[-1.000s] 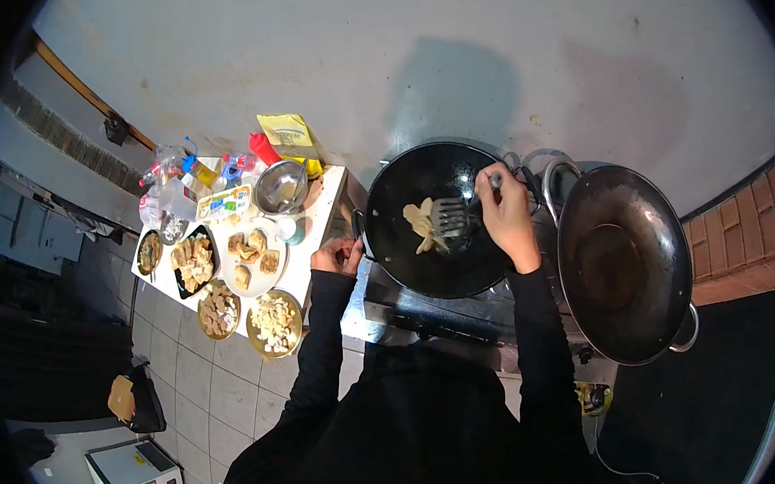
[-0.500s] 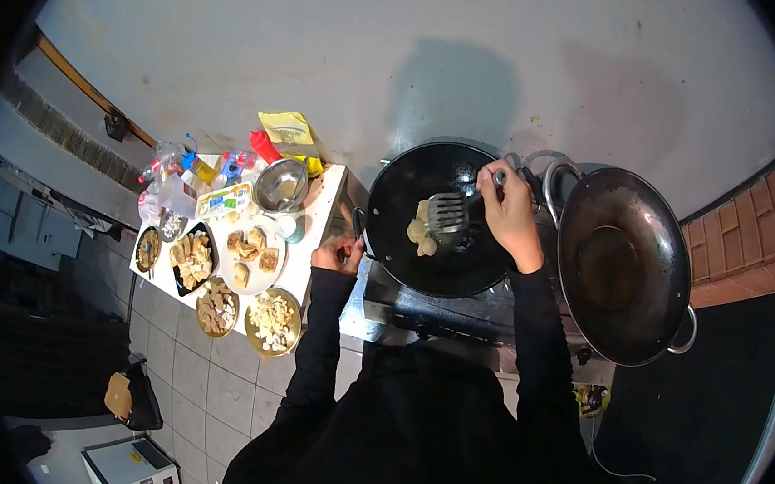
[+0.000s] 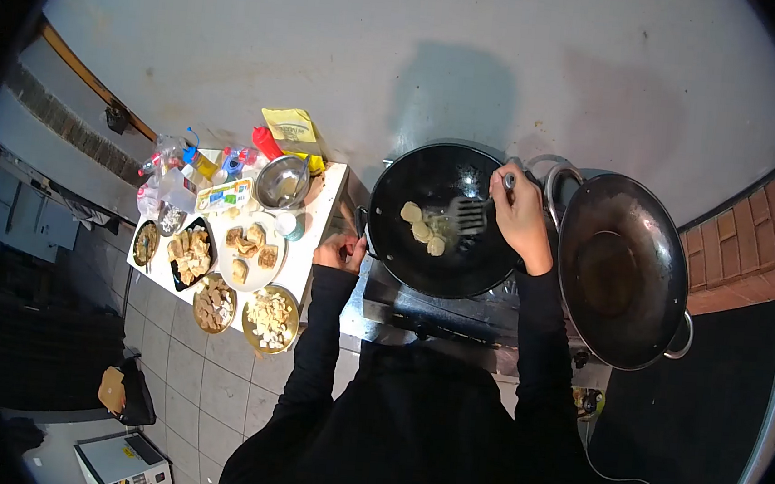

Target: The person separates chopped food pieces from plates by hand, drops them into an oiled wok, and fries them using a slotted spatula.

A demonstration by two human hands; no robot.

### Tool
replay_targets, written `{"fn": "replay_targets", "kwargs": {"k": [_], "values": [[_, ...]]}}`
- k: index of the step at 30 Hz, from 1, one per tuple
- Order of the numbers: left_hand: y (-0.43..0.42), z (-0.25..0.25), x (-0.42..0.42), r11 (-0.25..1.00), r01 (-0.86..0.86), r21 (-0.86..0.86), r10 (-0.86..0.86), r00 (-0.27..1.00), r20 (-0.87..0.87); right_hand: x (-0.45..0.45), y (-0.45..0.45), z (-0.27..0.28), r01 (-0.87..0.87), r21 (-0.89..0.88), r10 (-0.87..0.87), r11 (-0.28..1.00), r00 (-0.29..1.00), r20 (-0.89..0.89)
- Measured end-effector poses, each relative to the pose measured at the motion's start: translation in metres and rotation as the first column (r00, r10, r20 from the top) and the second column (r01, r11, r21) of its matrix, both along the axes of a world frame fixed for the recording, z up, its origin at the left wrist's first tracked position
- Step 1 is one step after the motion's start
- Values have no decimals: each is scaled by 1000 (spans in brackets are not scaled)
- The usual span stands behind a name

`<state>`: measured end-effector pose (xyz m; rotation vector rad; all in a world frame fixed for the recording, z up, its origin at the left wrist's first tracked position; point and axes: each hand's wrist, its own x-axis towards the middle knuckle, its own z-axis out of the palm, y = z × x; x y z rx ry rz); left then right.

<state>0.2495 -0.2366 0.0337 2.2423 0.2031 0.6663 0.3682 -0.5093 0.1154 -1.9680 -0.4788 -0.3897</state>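
Observation:
A black wok (image 3: 404,263) sits on the stove in front of me. My left hand (image 3: 338,252) is closed around the wok's left handle (image 3: 362,222). Above the wok's right side, my right hand (image 3: 522,218) grips a slotted spatula (image 3: 469,218), its head low inside the pan. Several pale, round pieces of food (image 3: 421,230) lie in the wok, just left of the spatula head. Some of the spatula's handle is hidden by my fingers.
A second, larger wok (image 3: 575,284) stands to the right. On the white table (image 3: 332,197) at left are a plate of browned pieces (image 3: 268,233), a metal bowl (image 3: 280,183), food dishes (image 3: 270,318), bottles and a yellow packet (image 3: 291,132). A wall rises behind the stove.
The spatula and my right hand have moved slightly right. The food pieces, bunched against the spatula before, now lie spread apart from it. My left hand stays on the wok handle.

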Motion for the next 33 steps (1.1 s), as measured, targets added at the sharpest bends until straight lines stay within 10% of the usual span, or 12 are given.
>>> {"fn": "replay_targets", "kwargs": {"k": [10, 15, 33], "values": [[0, 2, 0, 1000, 3, 2, -3, 1000, -27, 3, 9, -15, -68, 196, 58, 978, 997, 56], [0, 0, 1, 1000, -3, -16, 2, 1000, -9, -3, 3, -10, 8, -50, -8, 999, 1000, 3], [-2, 1, -2, 999, -27, -33, 25, 999, -37, -16, -5, -14, -42, 34, 44, 999, 997, -63]]}}
